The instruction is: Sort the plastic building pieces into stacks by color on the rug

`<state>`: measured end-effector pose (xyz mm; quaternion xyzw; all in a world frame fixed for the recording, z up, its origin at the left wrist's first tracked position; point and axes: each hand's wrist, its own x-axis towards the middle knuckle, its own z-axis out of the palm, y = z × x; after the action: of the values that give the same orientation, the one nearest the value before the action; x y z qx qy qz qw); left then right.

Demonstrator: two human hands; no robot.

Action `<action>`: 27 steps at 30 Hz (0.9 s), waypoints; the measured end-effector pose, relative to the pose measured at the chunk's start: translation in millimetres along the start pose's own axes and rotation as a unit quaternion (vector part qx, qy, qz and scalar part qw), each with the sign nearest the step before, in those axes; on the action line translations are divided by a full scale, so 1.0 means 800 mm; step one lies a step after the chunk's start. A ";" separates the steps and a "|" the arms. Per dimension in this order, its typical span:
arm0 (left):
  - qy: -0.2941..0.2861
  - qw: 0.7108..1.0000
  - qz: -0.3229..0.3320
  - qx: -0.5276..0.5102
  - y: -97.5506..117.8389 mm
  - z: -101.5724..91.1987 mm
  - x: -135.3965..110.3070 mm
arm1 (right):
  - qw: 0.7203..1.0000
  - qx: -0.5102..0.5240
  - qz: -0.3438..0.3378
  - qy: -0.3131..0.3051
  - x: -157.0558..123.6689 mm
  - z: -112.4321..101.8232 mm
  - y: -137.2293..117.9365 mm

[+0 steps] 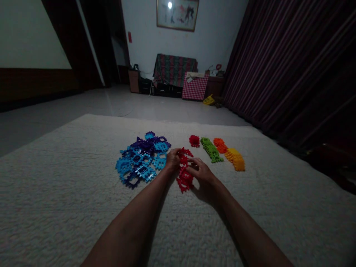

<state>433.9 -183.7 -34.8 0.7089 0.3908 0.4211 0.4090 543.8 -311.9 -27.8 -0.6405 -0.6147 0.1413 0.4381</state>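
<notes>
Both of my arms reach forward over a cream carpet. Between my hands lies a row of red toothed plastic tiles. My left hand is closed on the far end of the red row. My right hand pinches the red tiles from the right side. A loose heap of blue and purple tiles lies just left of my left hand.
Further right on the carpet lie a single red piece, a green strip, an orange stack and a yellow stack. Dark striped curtains hang on the right. Covered furniture stands by the far wall.
</notes>
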 end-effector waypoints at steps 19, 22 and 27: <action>-0.015 1.000 0.015 0.021 0.004 0.002 0.004 | 0.997 -0.035 -0.041 0.047 -0.040 0.012 -0.031; -0.017 0.999 0.015 0.024 0.006 0.000 0.004 | 0.997 -0.029 -0.037 0.067 -0.042 0.013 -0.026; -0.010 0.999 0.024 0.021 0.005 -0.001 0.004 | 0.996 -0.021 -0.033 0.076 -0.040 0.004 -0.010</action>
<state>434.8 -182.0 -30.0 0.7308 0.3782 0.4158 0.3874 529.5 -340.6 -35.3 -0.6382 -0.6031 0.0645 0.4742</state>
